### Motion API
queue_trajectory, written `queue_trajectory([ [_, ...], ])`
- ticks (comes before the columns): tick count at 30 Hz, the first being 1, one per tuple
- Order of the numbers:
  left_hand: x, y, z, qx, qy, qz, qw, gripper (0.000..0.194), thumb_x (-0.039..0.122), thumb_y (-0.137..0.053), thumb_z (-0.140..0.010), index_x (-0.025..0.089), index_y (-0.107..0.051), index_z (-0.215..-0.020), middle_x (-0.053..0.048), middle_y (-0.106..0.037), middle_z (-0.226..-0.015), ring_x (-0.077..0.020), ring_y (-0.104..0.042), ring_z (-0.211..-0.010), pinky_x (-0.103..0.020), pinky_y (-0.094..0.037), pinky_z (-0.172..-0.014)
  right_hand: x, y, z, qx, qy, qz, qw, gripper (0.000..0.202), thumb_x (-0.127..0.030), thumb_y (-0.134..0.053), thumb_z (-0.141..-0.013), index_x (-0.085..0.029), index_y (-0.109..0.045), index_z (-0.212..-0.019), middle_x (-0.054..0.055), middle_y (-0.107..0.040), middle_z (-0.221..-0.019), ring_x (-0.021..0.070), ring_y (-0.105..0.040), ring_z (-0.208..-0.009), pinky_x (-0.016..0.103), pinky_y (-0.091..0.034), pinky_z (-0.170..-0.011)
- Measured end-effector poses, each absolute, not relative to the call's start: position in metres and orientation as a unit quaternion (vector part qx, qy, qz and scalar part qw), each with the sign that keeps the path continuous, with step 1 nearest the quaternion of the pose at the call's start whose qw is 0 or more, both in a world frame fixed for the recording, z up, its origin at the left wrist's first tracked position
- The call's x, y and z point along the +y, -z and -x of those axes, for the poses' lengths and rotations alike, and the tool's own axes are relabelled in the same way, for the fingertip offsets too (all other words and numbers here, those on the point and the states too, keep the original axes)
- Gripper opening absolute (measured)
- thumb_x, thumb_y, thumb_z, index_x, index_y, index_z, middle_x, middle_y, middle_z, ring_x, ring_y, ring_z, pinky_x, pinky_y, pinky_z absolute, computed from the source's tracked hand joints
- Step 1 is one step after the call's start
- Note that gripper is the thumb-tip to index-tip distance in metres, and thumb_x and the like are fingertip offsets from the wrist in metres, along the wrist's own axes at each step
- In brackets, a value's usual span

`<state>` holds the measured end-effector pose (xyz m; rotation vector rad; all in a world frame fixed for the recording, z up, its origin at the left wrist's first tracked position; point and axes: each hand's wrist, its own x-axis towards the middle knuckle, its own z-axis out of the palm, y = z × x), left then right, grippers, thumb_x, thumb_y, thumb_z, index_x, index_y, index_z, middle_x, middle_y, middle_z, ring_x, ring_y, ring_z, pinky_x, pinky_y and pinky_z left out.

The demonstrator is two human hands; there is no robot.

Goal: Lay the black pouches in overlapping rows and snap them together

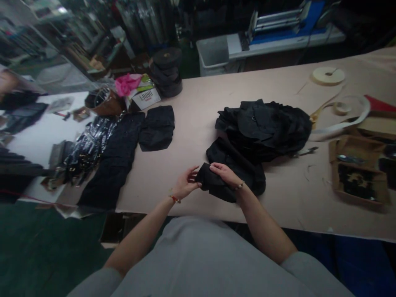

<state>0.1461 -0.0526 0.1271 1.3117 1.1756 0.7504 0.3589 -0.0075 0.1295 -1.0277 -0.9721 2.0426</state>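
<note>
The left hand (185, 182) and the right hand (228, 175) are both closed on one black cloth piece (207, 177), which is held at the near side of the table (192, 107), with its long axis lying roughly left to right. Open room is found at left, up to one flat black panel (157, 128); far to the right, one black pile (269, 130) and two tape rolls (321, 77) are placed.
</note>
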Motion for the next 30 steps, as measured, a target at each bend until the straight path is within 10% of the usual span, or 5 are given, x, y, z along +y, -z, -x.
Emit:
queue_trajectory([
  [12, -0.051, -0.125, -0.078, 0.538, -0.306, -0.727, 0.298, 0.039, 0.019, -0.052, -0.086, 0.021, -0.056, -0.124, -0.007, -0.063, -0.124, -0.0174, -0.059, -0.114, -0.034, -0.046, -0.101, 0.003, -0.102, -0.260, -0.216, -0.851, 0.451, 0.160, 0.035, -0.048, -0.052, -0.088, -0.015, -0.064, -0.085, 0.005, -0.068, -0.073, 0.0169, -0.063, -0.060, 0.030, -0.053, -0.063],
  [18, -0.024, -0.152, -0.001, 0.606, -0.035, -0.762, 0.225, 0.024, 0.023, -0.044, -0.086, 0.018, -0.067, -0.091, -0.008, -0.071, -0.089, -0.0213, -0.066, -0.086, -0.034, -0.052, -0.080, 0.017, -0.124, -0.190, -0.602, -0.555, 0.538, 0.202, 0.060, -0.047, -0.069, -0.071, -0.019, -0.055, -0.122, 0.012, -0.060, -0.122, 0.0253, -0.057, -0.112, 0.039, -0.043, -0.097],
  [21, 0.000, -0.168, 0.037, 0.567, 0.057, -0.786, 0.241, 0.028, 0.027, -0.042, -0.087, 0.018, -0.067, -0.092, -0.009, -0.070, -0.085, -0.0235, -0.067, -0.080, -0.036, -0.052, -0.073, 0.023, -0.142, -0.144, -0.745, -0.490, 0.439, 0.111, 0.070, -0.041, -0.075, -0.065, -0.018, -0.054, -0.127, 0.014, -0.059, -0.126, 0.0275, -0.056, -0.114, 0.038, -0.042, -0.096],
  [24, 0.026, -0.170, 0.083, 0.512, 0.054, -0.805, 0.295, 0.028, 0.038, -0.047, -0.085, 0.021, -0.067, -0.093, -0.007, -0.070, -0.085, -0.0241, -0.066, -0.080, -0.035, -0.051, -0.072, 0.037, -0.147, -0.101, -0.763, -0.474, 0.438, 0.021, 0.037, -0.028, -0.063, -0.075, -0.017, -0.064, -0.110, 0.010, -0.070, -0.100, 0.0235, -0.065, -0.089, 0.032, -0.047, -0.076],
  [30, 0.102, -0.119, 0.198, 0.498, -0.023, -0.690, 0.525, 0.059, 0.027, -0.074, -0.059, 0.021, -0.060, -0.116, 0.000, -0.069, -0.077, -0.0169, -0.063, -0.062, -0.025, -0.047, -0.057, 0.109, -0.124, -0.065, -0.660, -0.600, 0.451, 0.037, 0.014, -0.027, -0.068, -0.072, -0.016, -0.068, -0.079, 0.001, -0.066, -0.068, 0.0167, -0.060, -0.064, 0.025, -0.043, -0.056],
])
